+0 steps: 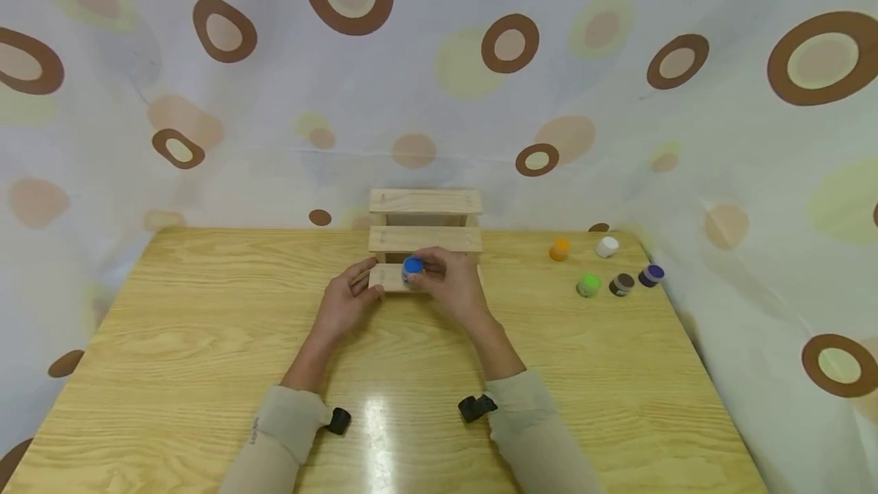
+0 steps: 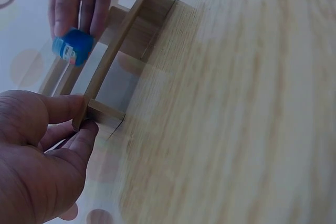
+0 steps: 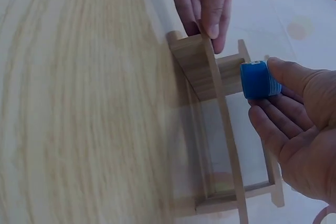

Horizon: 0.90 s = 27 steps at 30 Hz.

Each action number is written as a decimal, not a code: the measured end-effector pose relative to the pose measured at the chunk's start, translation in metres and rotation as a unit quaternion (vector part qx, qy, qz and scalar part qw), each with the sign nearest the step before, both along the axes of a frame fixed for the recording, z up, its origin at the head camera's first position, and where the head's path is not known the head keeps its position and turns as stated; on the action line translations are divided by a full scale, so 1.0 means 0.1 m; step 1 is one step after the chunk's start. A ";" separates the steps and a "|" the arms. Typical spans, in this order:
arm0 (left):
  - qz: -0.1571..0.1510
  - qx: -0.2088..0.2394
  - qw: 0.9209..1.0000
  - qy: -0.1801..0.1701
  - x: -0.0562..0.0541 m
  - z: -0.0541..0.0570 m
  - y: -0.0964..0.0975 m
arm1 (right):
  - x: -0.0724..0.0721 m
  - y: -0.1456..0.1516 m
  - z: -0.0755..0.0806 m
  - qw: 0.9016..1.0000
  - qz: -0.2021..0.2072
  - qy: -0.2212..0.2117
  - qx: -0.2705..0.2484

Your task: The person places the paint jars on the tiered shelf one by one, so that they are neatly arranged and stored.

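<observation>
Right hand's fingers [image 3: 286,72] pinch the blue jar [image 1: 413,268], mid-frame, right over the bottom step [image 1: 391,277]; left hand's fingers [image 2: 63,107] grip the wooden stand's [image 1: 425,238] left end, and at frame right, five more jars [image 1: 622,285] dot the surface [image 1: 206,311]

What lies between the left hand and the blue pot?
In the head view, a bare stretch of the wooden stand's bottom step shows between the left hand, which pinches its end, and the blue pot, held in the right hand.

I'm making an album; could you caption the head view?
Right hand holds a small round blue jar at a pale stepped wooden rack the left hand grips.
</observation>
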<state>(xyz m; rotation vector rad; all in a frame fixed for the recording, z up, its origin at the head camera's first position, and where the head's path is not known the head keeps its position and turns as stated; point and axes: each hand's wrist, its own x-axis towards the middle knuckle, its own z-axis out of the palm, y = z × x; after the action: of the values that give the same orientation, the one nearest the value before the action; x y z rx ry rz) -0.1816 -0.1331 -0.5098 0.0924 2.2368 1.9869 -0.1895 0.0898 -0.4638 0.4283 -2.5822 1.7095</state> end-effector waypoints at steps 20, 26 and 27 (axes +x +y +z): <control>-0.003 -0.003 1.000 0.005 0.01 -0.01 0.02 | -0.04 -0.16 -0.20 0.999 0.003 0.016 0.028; 0.000 -0.001 1.000 0.005 0.00 0.00 0.00 | -0.04 -0.17 -0.18 1.000 -0.001 0.009 0.022; 0.001 0.000 1.000 0.004 0.00 0.00 0.00 | -0.03 -0.16 -0.17 1.000 -0.001 0.007 0.022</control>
<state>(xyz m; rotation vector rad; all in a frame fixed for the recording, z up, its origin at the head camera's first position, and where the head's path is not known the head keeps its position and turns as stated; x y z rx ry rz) -0.1819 -0.1330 -0.5103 0.0990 2.2440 1.9904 -0.1929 0.0734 -0.4812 0.4360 -2.6147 1.6456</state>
